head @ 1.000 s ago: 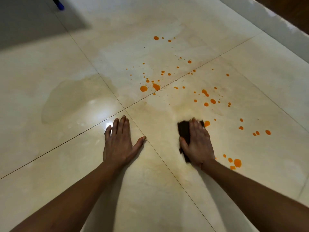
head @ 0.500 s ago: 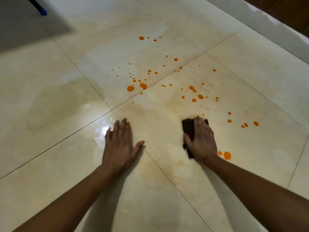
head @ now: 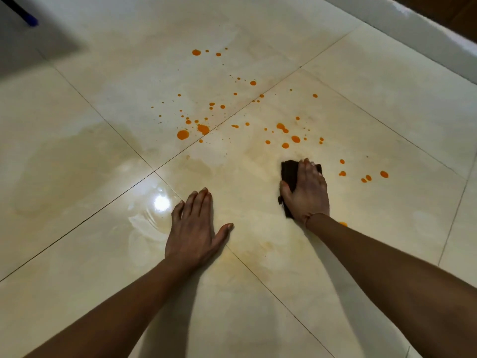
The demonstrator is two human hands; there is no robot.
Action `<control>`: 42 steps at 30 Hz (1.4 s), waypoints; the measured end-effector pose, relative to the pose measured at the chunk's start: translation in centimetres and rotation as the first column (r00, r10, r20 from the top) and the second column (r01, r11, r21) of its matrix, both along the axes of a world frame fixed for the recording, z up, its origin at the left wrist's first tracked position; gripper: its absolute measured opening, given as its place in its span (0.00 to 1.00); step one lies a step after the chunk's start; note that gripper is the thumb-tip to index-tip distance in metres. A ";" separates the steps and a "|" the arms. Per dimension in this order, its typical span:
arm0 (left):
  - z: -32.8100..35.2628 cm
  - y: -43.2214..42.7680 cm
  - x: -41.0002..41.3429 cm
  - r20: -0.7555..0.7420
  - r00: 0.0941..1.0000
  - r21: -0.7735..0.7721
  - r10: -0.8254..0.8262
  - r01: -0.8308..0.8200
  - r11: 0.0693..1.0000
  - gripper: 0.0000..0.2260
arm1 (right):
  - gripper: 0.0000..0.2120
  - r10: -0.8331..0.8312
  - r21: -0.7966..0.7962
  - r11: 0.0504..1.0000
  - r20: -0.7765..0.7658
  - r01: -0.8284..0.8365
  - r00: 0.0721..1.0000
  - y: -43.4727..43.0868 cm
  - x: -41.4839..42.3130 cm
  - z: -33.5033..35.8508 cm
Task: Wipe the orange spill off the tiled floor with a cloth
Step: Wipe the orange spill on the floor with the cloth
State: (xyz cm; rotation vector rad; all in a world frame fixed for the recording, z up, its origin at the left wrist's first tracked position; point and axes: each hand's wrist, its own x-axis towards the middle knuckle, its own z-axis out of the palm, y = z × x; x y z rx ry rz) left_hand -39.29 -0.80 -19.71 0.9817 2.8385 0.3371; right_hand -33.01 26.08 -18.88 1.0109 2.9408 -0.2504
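Note:
Orange drops of the spill (head: 183, 134) are scattered over the cream tiled floor (head: 258, 293), from the far middle across to a few spots at the right (head: 384, 174). My right hand (head: 308, 193) presses flat on a dark brown cloth (head: 289, 170), just short of the nearest cluster of drops (head: 285, 145). One orange spot (head: 343, 224) peeks out beside my right wrist. To the left of the cloth, my left hand (head: 193, 226) lies flat on the floor with fingers spread, holding nothing. Pale orange smears mark the tile around the cloth.
A white skirting ledge (head: 413, 29) runs along the far right, with dark wood (head: 454, 11) behind it. At the far left corner a dark stick with a blue tip (head: 31, 20) lies over a grey shadowed patch (head: 38, 47). A damp patch (head: 77, 164) covers the left tile.
My right hand has slid the cloth forward toward the drops, and the orange drop beside my fingertips is gone. My left hand has stayed flat on the floor.

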 end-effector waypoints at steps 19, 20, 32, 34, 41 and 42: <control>0.3 0.2 0.4 -0.034 0.999 -0.028 -0.017 0.017 0.999 0.35 | 0.38 0.028 -0.006 1.000 -0.011 -0.028 1.000 -2.6 14.4 -0.1; 0.2 0.3 0.4 -0.036 0.999 -0.024 -0.020 0.019 1.000 0.35 | 0.38 -0.120 0.014 0.993 -0.042 0.121 0.992 -1.8 12.2 0.0; 0.7 -1.2 -1.4 0.128 0.983 0.121 -0.128 0.113 0.986 0.31 | 0.38 0.057 -0.021 0.998 0.006 -0.056 0.998 -9.2 7.6 0.0; 0.2 -1.5 -1.9 0.143 0.980 0.202 -0.137 0.107 0.974 0.29 | 0.38 0.110 -0.023 0.994 -0.048 -0.111 0.993 -13.0 5.4 -0.1; 2.1 -1.8 -3.6 0.252 0.934 0.005 -0.253 0.261 0.965 0.39 | 0.40 0.523 -0.055 0.850 -0.030 -0.524 0.852 -13.7 11.1 -0.2; 2.2 -1.6 -3.7 0.265 0.930 -0.030 -0.254 0.271 0.962 0.40 | 0.40 0.431 -0.043 0.901 -0.037 -0.433 0.901 -12.6 9.9 -0.1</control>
